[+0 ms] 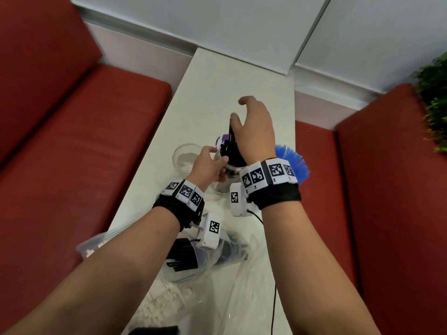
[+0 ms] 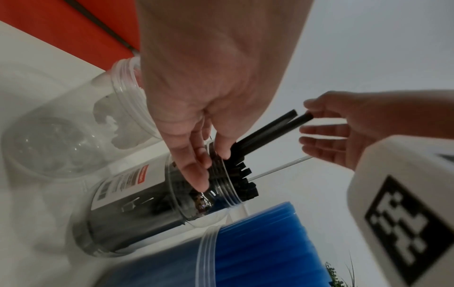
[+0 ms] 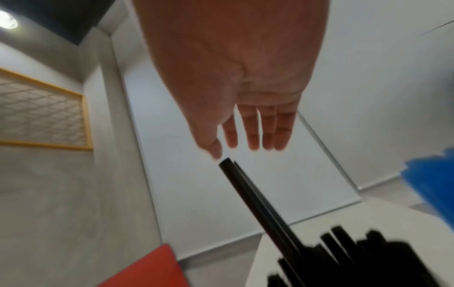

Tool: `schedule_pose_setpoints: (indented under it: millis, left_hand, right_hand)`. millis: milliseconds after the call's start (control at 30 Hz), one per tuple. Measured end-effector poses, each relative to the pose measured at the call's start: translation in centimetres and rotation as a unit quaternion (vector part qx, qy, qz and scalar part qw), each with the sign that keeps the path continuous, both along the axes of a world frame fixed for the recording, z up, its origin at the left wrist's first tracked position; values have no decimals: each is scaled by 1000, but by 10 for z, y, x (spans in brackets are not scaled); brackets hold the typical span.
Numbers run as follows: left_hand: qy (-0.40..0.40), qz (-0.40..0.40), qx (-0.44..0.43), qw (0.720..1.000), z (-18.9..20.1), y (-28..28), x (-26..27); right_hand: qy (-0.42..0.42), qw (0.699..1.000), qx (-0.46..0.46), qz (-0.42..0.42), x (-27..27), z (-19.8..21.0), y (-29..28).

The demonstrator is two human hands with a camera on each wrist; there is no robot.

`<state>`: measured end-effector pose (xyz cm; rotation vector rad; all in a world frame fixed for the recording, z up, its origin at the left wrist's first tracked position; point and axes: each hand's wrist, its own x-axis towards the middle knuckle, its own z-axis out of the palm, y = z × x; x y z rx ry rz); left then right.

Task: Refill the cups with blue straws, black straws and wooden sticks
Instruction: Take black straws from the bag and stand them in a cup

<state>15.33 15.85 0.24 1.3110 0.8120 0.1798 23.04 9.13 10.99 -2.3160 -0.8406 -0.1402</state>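
Note:
A clear cup of black straws [image 1: 233, 165] stands mid-table. My left hand [image 1: 219, 163] grips its rim, thumb against the straws and fingers outside [image 2: 211, 170]. Two black straws [image 2: 270, 132] stick up higher than the rest. My right hand [image 1: 238, 108] hovers over them with fingers straight and spread, the thumb tip touching their top ends [image 3: 224, 150]. An empty clear cup [image 1: 186, 158] stands to the left. The blue straws [image 1: 294, 163] fill a cup on the right, partly hidden behind my right wrist. I see no wooden sticks clearly.
Clear plastic bags [image 1: 217, 262] lie on the near part of the white table [image 1: 229, 76], one with more black straws [image 1: 183, 257]. Red benches [image 1: 84, 141] flank the table on both sides. A green plant [image 1: 435, 97] sits at the far right.

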Motion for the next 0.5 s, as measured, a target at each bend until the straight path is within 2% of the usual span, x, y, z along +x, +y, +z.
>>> schedule_pose_setpoints:
  millis: [67,167,233,333,500]
  left_hand:
    - [7,2,4,1000,1,1,0]
    - [2,5,5,1000,0,1,-2]
    - [6,1,11,1000,0,1,-4]
    - [-4,-4,-24,1000,1,1,-8]
    - [-11,-6,-41,999,6,2,-11]
  right_hand:
    - [-23,999,-39,20,-7,-17,8]
    - [25,972,-228,43,-17,-59,6]
    - [37,954,-294,51,-16,-81,-1]
    - [31,949,-306,68,-11,-88,-2]
    - [-12,974,-225,30,-15,-76,1]
